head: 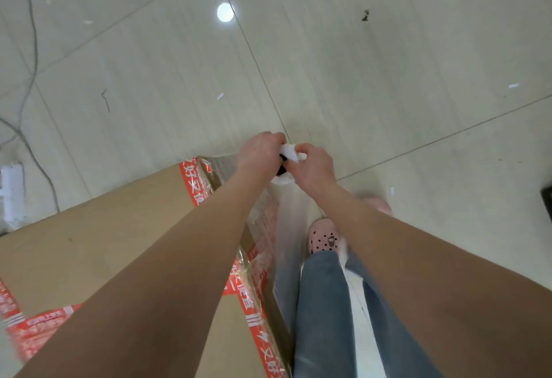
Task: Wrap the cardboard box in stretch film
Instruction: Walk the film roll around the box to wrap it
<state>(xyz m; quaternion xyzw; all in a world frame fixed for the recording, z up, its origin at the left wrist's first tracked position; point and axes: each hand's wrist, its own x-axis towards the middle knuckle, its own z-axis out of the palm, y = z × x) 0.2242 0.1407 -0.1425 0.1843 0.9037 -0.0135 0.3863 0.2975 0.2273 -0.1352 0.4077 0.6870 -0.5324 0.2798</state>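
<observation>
A large brown cardboard box [98, 246] with red printed tape on its edges fills the lower left. Clear stretch film [286, 234] runs down along its right side face. Both my hands meet just past the box's far right corner. My left hand [260, 153] and my right hand [313, 165] together grip the stretch film roll [285, 168], held upright with its white top end and dark core hole showing between my fingers. My hands cover most of the roll.
The floor [358, 64] is pale glossy tile with small scraps of paper. A grey cable [33, 49] trails at the far left beside a white object [12, 195]. My jeans and pink shoe [324, 240] stand right of the box. Something dark [547, 201] sits at the right edge.
</observation>
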